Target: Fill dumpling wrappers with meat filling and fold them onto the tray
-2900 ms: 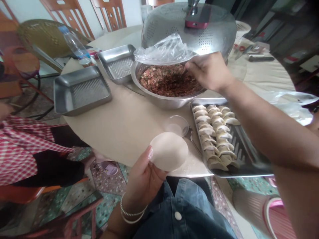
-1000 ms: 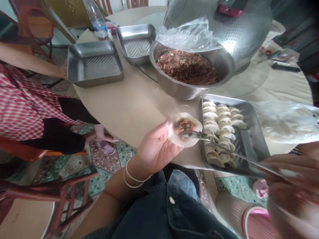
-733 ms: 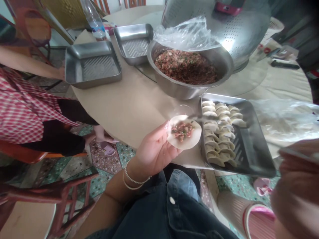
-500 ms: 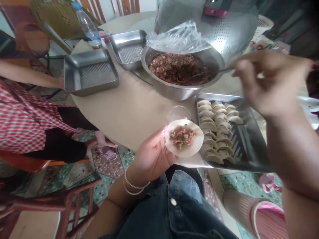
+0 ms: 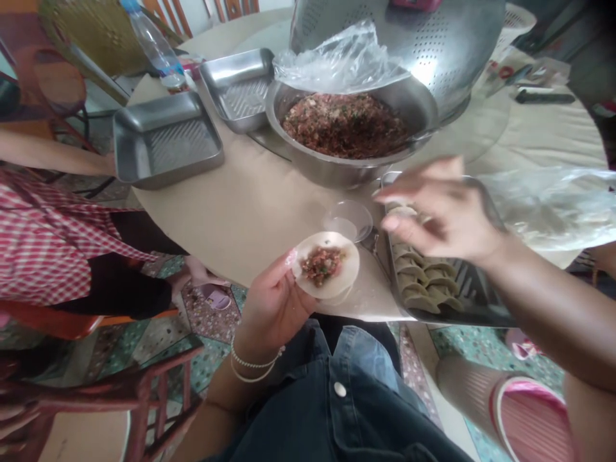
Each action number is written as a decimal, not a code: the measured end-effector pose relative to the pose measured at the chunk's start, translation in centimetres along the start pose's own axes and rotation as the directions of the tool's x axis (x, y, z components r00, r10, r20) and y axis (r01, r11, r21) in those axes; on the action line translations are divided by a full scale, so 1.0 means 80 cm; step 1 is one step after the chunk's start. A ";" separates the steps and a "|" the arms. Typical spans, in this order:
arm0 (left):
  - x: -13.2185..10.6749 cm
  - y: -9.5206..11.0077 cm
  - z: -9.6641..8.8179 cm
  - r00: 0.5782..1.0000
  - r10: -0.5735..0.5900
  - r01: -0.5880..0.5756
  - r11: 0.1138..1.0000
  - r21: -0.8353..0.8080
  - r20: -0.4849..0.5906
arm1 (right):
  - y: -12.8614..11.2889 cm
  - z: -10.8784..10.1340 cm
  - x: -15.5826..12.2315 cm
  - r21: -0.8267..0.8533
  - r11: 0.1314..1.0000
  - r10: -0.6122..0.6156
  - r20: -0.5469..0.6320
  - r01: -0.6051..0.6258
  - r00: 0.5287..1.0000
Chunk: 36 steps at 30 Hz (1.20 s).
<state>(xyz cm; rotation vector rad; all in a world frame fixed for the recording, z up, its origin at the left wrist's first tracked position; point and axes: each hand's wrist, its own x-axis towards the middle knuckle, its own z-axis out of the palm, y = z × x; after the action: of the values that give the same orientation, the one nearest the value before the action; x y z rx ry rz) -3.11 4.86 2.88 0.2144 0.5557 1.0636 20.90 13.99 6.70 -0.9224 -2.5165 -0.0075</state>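
My left hand (image 5: 276,305) holds a round dumpling wrapper (image 5: 349,273) flat on its fingers, thumb at the edge. A mound of meat filling (image 5: 322,265) lies in the wrapper's middle, and another pale edge shows underneath. My right hand (image 5: 440,215) is slightly blurred above the dumpling tray, its thumb and fingers apart with nothing between them. Folded dumplings (image 5: 428,282) lie in rows in the metal tray (image 5: 486,292), partly hidden by that hand. Behind, the steel bowl (image 5: 332,170) holds more filling, with a utensil's handle (image 5: 423,136) leaning on its right rim.
A small clear dish (image 5: 353,221) stands beyond the wrapper. Two metal pans (image 5: 168,138) are at the left, near a water bottle (image 5: 156,48) and a seated person in a checked top (image 5: 43,237). A plastic bag (image 5: 558,205) lies right; a bin (image 5: 495,398) stands below.
My right hand has let go of the utensil at the bowl and moved down and left over the tray. My left hand has shifted slightly left with the filled wrapper.
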 end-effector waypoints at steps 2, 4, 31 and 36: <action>-0.001 0.005 -0.005 0.993 0.079 -0.079 0.997 0.002 -0.083 | -0.010 0.019 0.001 0.025 0.986 -0.164 0.109 0.162 0.980; -0.003 0.010 -0.007 0.975 0.150 -0.148 0.989 0.026 -0.162 | -0.013 0.039 0.005 -0.014 0.979 -0.198 0.167 0.203 0.966; 0.009 -0.011 0.023 0.996 -0.061 0.063 0.997 -0.038 0.067 | -0.090 0.008 -0.060 0.027 1.000 -0.011 -0.049 0.013 0.999; 0.007 -0.011 0.012 0.996 -0.046 0.047 0.999 -0.001 0.082 | -0.068 0.009 -0.033 0.131 0.990 0.054 0.013 -0.055 0.998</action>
<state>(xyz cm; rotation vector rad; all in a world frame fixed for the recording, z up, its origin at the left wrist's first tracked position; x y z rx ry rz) -1.77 5.01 3.14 0.2405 0.4827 1.0060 19.00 8.28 5.75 -0.9388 -2.4663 0.1786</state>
